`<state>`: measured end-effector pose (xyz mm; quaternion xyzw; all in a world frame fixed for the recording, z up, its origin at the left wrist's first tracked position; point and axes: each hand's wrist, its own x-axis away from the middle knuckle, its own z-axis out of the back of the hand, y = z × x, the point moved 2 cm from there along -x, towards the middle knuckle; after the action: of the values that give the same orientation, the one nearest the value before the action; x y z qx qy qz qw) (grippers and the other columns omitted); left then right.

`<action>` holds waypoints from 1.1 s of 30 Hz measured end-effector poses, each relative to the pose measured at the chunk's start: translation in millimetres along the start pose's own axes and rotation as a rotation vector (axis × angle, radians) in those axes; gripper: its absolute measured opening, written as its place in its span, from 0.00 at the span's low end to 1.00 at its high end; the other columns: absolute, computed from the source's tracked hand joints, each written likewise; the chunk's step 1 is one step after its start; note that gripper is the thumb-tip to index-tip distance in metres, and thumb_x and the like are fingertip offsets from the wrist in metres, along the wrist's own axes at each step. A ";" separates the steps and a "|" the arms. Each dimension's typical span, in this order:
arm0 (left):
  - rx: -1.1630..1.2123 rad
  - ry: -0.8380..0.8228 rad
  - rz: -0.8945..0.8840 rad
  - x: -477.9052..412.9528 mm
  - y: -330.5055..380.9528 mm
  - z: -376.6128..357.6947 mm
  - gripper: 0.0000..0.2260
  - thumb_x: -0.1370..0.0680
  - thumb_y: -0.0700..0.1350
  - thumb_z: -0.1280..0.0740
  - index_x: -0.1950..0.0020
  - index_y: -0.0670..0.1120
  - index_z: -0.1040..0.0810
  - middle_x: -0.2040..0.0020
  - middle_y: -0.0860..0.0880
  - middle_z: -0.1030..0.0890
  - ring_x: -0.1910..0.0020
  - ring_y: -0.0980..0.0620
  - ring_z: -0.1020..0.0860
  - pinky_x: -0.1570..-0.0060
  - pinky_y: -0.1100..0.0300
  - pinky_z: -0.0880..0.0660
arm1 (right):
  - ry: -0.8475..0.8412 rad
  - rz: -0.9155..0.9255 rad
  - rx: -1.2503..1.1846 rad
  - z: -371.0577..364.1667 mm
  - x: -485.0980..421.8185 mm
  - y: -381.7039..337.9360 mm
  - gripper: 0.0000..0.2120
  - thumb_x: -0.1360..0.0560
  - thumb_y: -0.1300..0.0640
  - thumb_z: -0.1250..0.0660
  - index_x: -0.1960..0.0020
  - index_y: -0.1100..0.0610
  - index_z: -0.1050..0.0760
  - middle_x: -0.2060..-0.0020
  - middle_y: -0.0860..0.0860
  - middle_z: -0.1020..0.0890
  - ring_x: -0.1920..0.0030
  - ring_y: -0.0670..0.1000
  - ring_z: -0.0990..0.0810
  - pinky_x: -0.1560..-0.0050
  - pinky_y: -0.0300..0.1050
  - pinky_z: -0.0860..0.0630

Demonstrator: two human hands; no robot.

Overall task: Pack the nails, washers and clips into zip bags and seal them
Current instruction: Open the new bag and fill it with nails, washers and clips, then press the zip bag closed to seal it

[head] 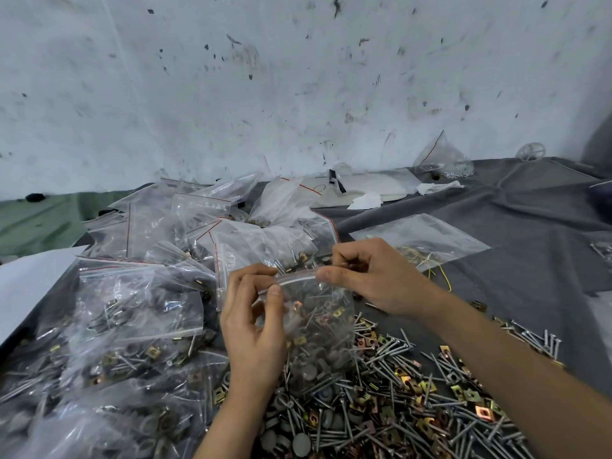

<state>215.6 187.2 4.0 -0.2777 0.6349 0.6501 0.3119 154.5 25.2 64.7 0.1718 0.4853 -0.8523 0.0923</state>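
Head view: left hand thumb and fingers pinch the zip strip at its left end; right hand pinches the right end. Between them hangs the zip bag, part-filled, over the loose hardware pile. Film soft and slick; load likely heavy, with sharp nails. Best held by the stiffer strip.

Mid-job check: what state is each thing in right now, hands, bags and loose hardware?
held zip bag: filled, upright, top strip pinched at both ends; sealed or not, cannot tell.
left hand: pinches the strip's left end.
right hand: pinches the strip's right end.
packed bags: filled, heaped at left.
loose hardware: unpacked, piled on the cloth.
flat bag: lying flat, holds little.
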 end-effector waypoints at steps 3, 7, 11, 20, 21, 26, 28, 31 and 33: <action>0.000 0.006 0.010 -1.5 -2.6 1.7 0.04 0.24 0.48 0.39 0.57 0.52 0.26 0.51 0.54 0.24 0.55 0.40 0.23 0.58 0.37 0.26 | -0.006 -0.001 -0.053 -0.3 1.8 -0.2 0.16 0.30 0.44 0.33 0.71 0.50 0.33 0.78 0.43 0.34 0.75 0.42 0.37 0.71 0.33 0.37; 0.009 -0.013 0.018 -1.7 -0.2 0.6 0.04 0.24 0.48 0.40 0.57 0.55 0.26 0.55 0.56 0.24 0.59 0.41 0.23 0.60 0.39 0.26 | -0.011 -0.017 -0.033 -0.1 2.6 4.1 0.19 0.25 0.51 0.33 0.72 0.51 0.35 0.78 0.42 0.35 0.75 0.41 0.37 0.70 0.29 0.38; 0.152 -0.058 0.182 0.0 -0.3 -1.6 0.06 0.25 0.50 0.39 0.60 0.51 0.26 0.64 0.50 0.22 0.67 0.49 0.23 0.63 0.44 0.26 | -0.043 -0.031 -0.091 -2.2 2.6 0.9 0.18 0.28 0.46 0.33 0.73 0.50 0.35 0.78 0.42 0.37 0.75 0.42 0.39 0.71 0.31 0.38; 0.352 -0.220 0.377 -2.3 -1.7 -5.6 0.07 0.24 0.48 0.32 0.60 0.48 0.19 0.66 0.51 0.20 0.69 0.55 0.24 0.67 0.62 0.25 | -0.046 -0.058 -0.176 -4.4 4.2 -1.7 0.19 0.31 0.43 0.32 0.74 0.51 0.31 0.76 0.48 0.36 0.73 0.46 0.39 0.71 0.35 0.39; 0.372 -0.221 0.384 -2.6 -1.9 -5.3 0.07 0.25 0.48 0.32 0.59 0.46 0.19 0.66 0.51 0.20 0.68 0.55 0.24 0.67 0.62 0.25 | -0.049 -0.056 -0.180 -4.3 5.1 -2.2 0.19 0.30 0.43 0.33 0.73 0.53 0.31 0.76 0.54 0.34 0.73 0.47 0.38 0.70 0.36 0.39; 0.460 -0.205 0.441 -3.6 -2.8 -5.2 0.06 0.26 0.45 0.35 0.59 0.46 0.18 0.63 0.48 0.21 0.64 0.52 0.24 0.64 0.58 0.27 | -0.058 -0.033 -0.200 -6.0 7.4 -3.0 0.18 0.26 0.49 0.37 0.68 0.61 0.30 0.72 0.62 0.32 0.69 0.51 0.35 0.68 0.35 0.37; 0.481 -0.225 0.469 -2.6 -2.2 -4.0 0.07 0.27 0.46 0.35 0.59 0.47 0.18 0.62 0.47 0.22 0.64 0.51 0.25 0.64 0.56 0.29 | -0.035 -0.029 -0.222 -5.9 5.9 -3.6 0.18 0.26 0.50 0.37 0.67 0.64 0.30 0.72 0.60 0.32 0.69 0.52 0.35 0.66 0.37 0.36; 0.387 -0.427 0.467 -1.4 -0.3 -3.6 0.11 0.27 0.54 0.34 0.58 0.48 0.17 0.65 0.54 0.21 0.67 0.52 0.26 0.67 0.58 0.28 | 0.058 -0.002 -0.276 0.6 2.4 -5.4 0.17 0.26 0.51 0.38 0.68 0.62 0.30 0.73 0.57 0.30 0.69 0.55 0.32 0.62 0.44 0.33; 0.263 -0.569 0.415 -0.3 1.4 -5.1 0.10 0.23 0.53 0.34 0.57 0.50 0.16 0.69 0.57 0.22 0.73 0.57 0.28 0.71 0.65 0.30 | 0.121 0.009 -0.290 5.7 -0.5 -5.7 0.19 0.26 0.51 0.37 0.67 0.65 0.32 0.70 0.66 0.28 0.68 0.59 0.31 0.62 0.46 0.30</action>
<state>214.6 182.1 4.9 0.0911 0.6436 0.6636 0.3704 151.9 23.2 72.1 0.2098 0.6072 -0.7610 0.0906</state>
